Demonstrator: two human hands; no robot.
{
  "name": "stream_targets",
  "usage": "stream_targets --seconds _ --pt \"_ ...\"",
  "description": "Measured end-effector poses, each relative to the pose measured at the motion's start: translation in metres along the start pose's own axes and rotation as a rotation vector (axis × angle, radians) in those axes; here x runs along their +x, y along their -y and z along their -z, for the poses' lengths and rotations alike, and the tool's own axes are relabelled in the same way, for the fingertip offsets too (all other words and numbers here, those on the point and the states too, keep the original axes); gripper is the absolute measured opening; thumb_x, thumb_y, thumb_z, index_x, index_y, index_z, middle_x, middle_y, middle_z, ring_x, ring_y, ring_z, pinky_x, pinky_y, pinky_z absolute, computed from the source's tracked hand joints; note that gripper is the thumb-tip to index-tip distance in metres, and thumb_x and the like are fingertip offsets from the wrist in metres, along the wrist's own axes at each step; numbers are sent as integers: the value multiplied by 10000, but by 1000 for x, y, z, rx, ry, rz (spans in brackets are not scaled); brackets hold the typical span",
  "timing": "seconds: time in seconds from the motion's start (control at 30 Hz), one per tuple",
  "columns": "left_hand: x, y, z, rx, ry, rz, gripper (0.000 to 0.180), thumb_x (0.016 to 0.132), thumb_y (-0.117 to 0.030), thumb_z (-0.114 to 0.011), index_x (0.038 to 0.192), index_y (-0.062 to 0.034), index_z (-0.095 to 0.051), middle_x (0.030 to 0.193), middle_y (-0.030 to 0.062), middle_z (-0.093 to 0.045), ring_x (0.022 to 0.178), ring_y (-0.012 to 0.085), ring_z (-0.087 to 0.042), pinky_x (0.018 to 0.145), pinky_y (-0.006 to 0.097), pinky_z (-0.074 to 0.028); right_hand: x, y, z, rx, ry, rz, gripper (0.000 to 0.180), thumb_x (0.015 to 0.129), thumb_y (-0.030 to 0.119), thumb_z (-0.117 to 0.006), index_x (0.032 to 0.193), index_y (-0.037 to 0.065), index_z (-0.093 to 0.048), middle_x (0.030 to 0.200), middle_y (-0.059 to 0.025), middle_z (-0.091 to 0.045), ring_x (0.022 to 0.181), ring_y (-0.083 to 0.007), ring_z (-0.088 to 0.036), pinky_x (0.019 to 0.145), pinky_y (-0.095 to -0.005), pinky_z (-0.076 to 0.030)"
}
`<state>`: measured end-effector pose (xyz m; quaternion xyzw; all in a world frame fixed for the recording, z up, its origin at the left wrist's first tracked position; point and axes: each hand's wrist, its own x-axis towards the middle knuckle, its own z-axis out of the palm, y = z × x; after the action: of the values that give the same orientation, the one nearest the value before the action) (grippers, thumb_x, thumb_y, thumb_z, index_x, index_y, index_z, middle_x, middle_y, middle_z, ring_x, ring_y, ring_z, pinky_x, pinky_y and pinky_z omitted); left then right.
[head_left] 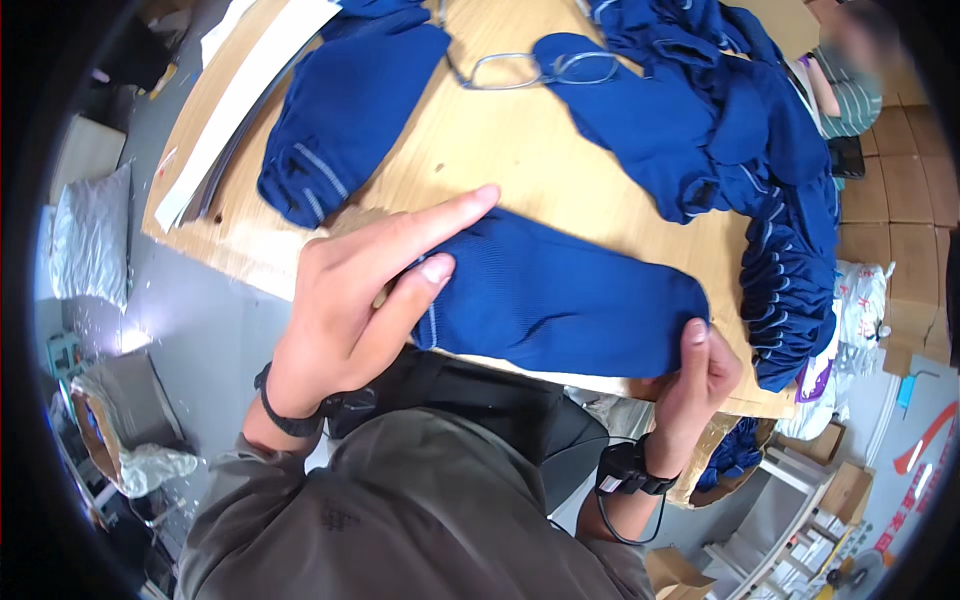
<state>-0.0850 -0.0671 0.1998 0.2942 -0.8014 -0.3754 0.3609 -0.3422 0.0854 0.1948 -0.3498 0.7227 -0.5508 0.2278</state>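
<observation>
A dark blue tube-shaped cloth piece (560, 290), like a sleeve or sock with a ribbed part and a pale stitched line at its left end, stretches between my hands over the table's near edge. At the left end my left hand (365, 285) holds it, thumb on the cloth, index finger stretched along its far edge. The other left fingers are partly hidden. My right hand (700, 365) pinches the right end, thumb on top, fingers underneath. Beyond my left hand lies a similar blue piece (355, 115) with pale stitching.
The wooden table (440, 165) bears a heap of blue cloth pieces (700, 110) at the right and eyeglasses (540, 70) at the back. White sheets (245, 110) lie along the left edge. Below right stands an open box (725, 460) of blue cloth. A person (850, 90) is at the far right.
</observation>
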Motion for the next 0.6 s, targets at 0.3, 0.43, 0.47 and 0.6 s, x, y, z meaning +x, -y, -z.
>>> stream_targets --seconds 0.3,0.43,0.47,0.6 --pt "-4 -7 -4 30 16 120 538 687 -95 -780 1200 15 -657 563 7 -505 469 64 -392 458 238 -276 24 11 10 -135 44 -53 369 958 199 -652 651 25 -544 563 33 -469 418 -28 -410 367 -206 -281" --pt "-7 -2 2 94 117 67 679 584 -156 -846 1210 -1 -635 689 23 -556 539 105 -462 514 243 -349 20 12 6 -171 -24 -44 394 957 194 -655 626 32 -515 554 49 -421 433 -17 -348 380 -214 -247" --pt "-8 -7 1 96 104 140 606 567 -135 -845 1142 -32 -682 779 47 -602 598 137 -502 556 261 -382 21 11 5 -171 -23 -45 394 957 194 -655 626 32 -515 554 49 -421 433 -17 -348 380 -214 -247" --pt "-7 0 -8 195 -46 -80 361 564 -87 -822 921 -98 -774 882 79 -666 694 182 -552 598 293 -412 18 8 2 -193 -32 -3 412 949 188 -667 617 27 -484 557 51 -414 462 -15 -323 421 -223 -206"
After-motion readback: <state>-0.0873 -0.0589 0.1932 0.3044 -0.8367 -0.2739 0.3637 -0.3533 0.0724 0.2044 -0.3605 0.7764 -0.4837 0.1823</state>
